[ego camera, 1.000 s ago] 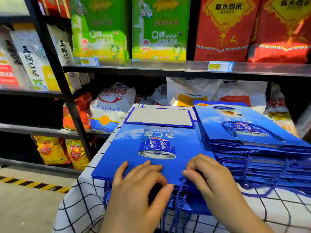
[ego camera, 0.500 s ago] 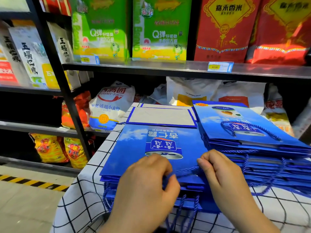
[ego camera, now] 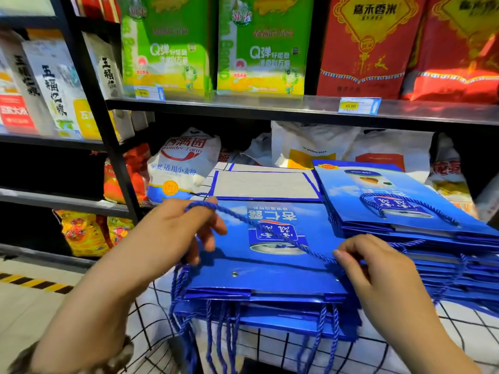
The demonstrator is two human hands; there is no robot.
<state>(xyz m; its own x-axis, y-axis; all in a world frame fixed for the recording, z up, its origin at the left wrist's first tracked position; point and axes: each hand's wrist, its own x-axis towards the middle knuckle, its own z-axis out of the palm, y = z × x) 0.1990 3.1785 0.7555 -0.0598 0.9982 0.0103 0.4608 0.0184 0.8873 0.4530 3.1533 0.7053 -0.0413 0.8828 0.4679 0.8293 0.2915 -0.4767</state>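
Observation:
A stack of flat blue paper gift bags (ego camera: 270,268) lies on a table covered with a white black-checked cloth (ego camera: 310,352). The top bag's blue rope handle (ego camera: 243,220) is stretched across its face. My left hand (ego camera: 175,233) holds the rope looped over its fingers at the bag's upper left. My right hand (ego camera: 378,271) pinches the rope's other end at the bag's right edge. A second, taller stack of the same bags (ego camera: 405,211) lies to the right.
Behind the near stack lies a bag turned grey side up (ego camera: 264,183). Black metal shelves (ego camera: 270,106) behind the table carry green, red and white sacks of rice and flour. A yellow-black striped line (ego camera: 35,283) marks the floor at left.
My left hand rose from the bag's near edge and drew the rope handle up and left across the bag. My right hand stayed at the right edge, holding the rope.

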